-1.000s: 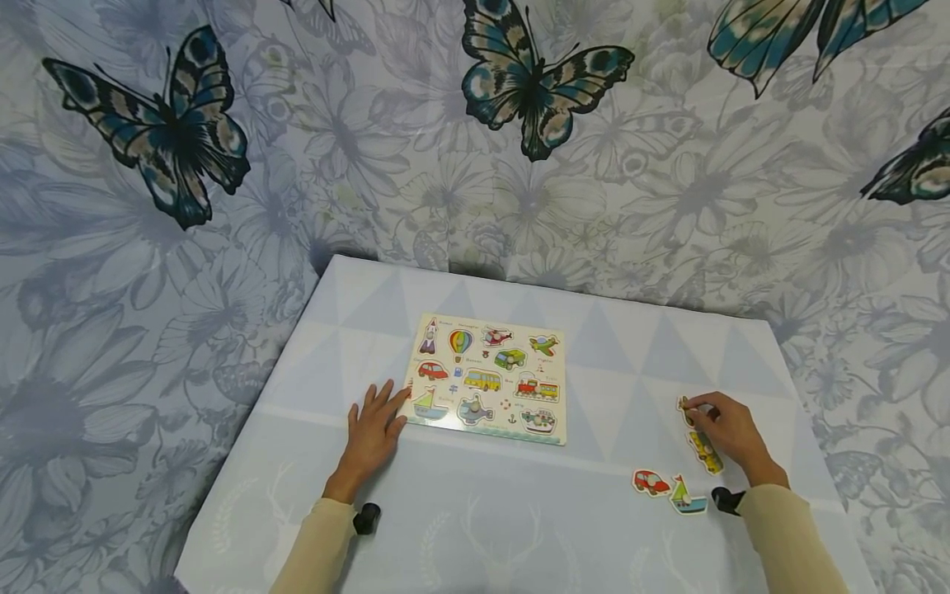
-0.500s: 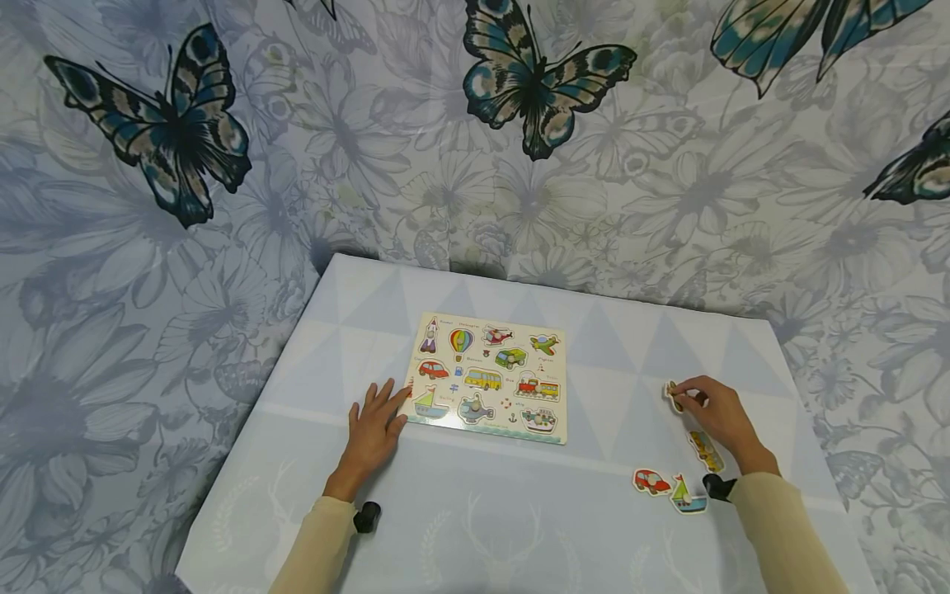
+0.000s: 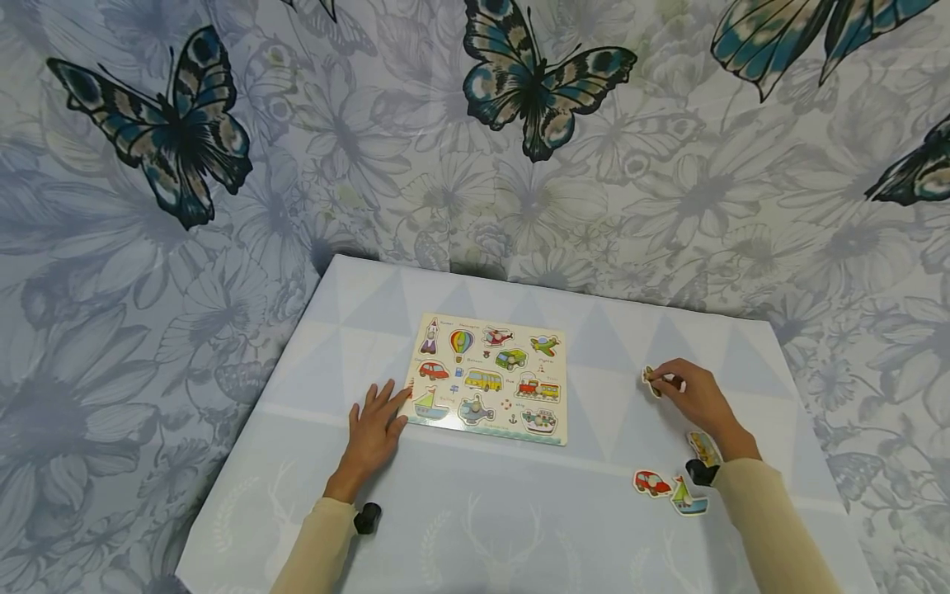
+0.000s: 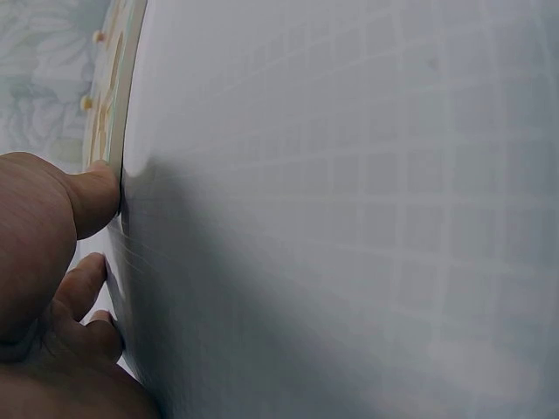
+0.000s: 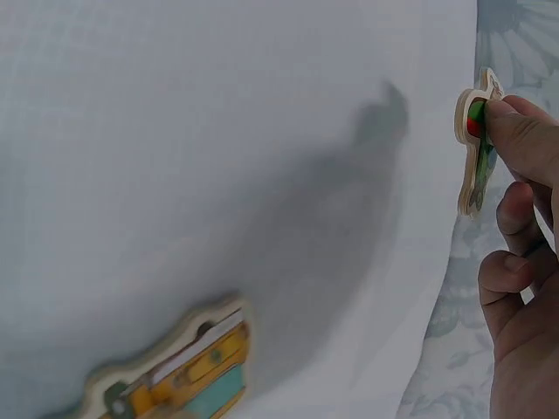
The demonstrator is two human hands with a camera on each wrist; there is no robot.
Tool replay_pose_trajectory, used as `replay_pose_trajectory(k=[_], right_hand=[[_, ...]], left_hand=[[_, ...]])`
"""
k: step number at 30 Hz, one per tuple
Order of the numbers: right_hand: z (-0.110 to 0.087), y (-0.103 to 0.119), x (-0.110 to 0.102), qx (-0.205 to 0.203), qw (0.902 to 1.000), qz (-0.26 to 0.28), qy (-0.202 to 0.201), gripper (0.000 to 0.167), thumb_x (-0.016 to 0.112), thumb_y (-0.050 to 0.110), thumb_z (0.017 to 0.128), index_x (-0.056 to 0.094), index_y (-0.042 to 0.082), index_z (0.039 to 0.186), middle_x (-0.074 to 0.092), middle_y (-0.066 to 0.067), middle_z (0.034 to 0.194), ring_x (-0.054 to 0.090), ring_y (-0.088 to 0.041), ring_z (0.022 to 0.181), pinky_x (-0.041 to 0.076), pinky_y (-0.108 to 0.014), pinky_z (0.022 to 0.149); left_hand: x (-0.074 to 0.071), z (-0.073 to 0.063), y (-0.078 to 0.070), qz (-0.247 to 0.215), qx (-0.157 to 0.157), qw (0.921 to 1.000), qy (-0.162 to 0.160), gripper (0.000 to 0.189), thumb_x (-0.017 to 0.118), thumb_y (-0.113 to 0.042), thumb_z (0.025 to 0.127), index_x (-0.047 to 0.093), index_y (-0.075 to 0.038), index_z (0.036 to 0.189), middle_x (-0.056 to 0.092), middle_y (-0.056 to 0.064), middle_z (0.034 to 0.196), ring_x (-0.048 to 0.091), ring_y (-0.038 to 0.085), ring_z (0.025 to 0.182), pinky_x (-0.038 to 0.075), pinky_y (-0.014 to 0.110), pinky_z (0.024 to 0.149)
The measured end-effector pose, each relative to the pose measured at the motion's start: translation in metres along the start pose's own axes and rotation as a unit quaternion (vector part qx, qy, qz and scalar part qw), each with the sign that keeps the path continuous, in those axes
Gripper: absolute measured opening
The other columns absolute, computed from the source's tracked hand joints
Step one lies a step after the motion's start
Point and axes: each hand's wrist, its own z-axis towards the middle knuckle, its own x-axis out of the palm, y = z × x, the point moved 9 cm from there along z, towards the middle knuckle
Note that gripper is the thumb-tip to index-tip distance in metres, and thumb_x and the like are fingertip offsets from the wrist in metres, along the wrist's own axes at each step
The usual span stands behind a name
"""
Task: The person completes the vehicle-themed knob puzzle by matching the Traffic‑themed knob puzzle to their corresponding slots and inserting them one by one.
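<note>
My right hand (image 3: 701,404) pinches a small wooden puzzle piece (image 5: 477,157) between thumb and fingertips, raised above the table. Green and red paint shows on the piece; the fingers cover much of its picture. My left hand (image 3: 369,441) lies with fingers spread at the left edge of the puzzle board (image 3: 561,412), its fingertips touching that edge. Vehicle pictures fill the board. In the left wrist view, the thumb (image 4: 96,196) presses the board's side, where small knobs (image 4: 86,103) stick up.
Near the right forearm lie a yellow bus piece (image 3: 703,446), partly hidden by the black wrist camera (image 3: 701,473), a red car piece (image 3: 651,483) and a sailboat piece (image 3: 689,499). The patterned cloth (image 3: 519,511) covers the table, with a butterfly-print wall behind.
The right hand has lifted its puzzle piece from above the bus piece and carried it left and away from the person. The left hand and board stay put.
</note>
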Motion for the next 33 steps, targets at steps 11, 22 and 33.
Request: replay_pose_trajectory(k=[11,22,33], right_hand=[[0.028,0.034,0.01,-0.053,0.9985,0.014,0.005,0.013,0.073,0.005,0.09,0.074,0.013,0.101,0.069,-0.005,0.1,0.05,-0.006,0.068,0.043,-0.024,0.056],[0.051,0.06,0.033,-0.059,0.9968,0.025,0.048,0.012,0.072,0.005,0.091,0.074,0.013,0.1,0.069,-0.006,0.104,0.053,-0.011,0.071,0.046,-0.027,0.06],[0.08,0.084,0.05,-0.064,0.9944,0.032,0.078,0.01,0.073,0.008,0.091,0.075,0.015,0.098,0.069,-0.003,0.103,0.054,-0.013,0.07,0.045,-0.028,0.061]], left_hand=[[0.001,0.0,0.001,-0.003,0.002,1.0,-0.001,0.05,0.061,-0.019,0.099,0.05,-0.016,0.148,0.032,0.02,0.161,0.016,0.048,0.151,0.009,0.073,0.114],[0.002,-0.002,0.0,-0.003,0.0,1.0,0.002,0.05,0.061,-0.018,0.099,0.051,-0.016,0.148,0.032,0.02,0.161,0.017,0.048,0.151,0.01,0.073,0.114],[0.001,0.001,0.001,-0.004,0.001,1.0,0.0,0.051,0.062,-0.019,0.098,0.05,-0.017,0.148,0.032,0.02,0.161,0.017,0.048,0.151,0.009,0.073,0.114]])
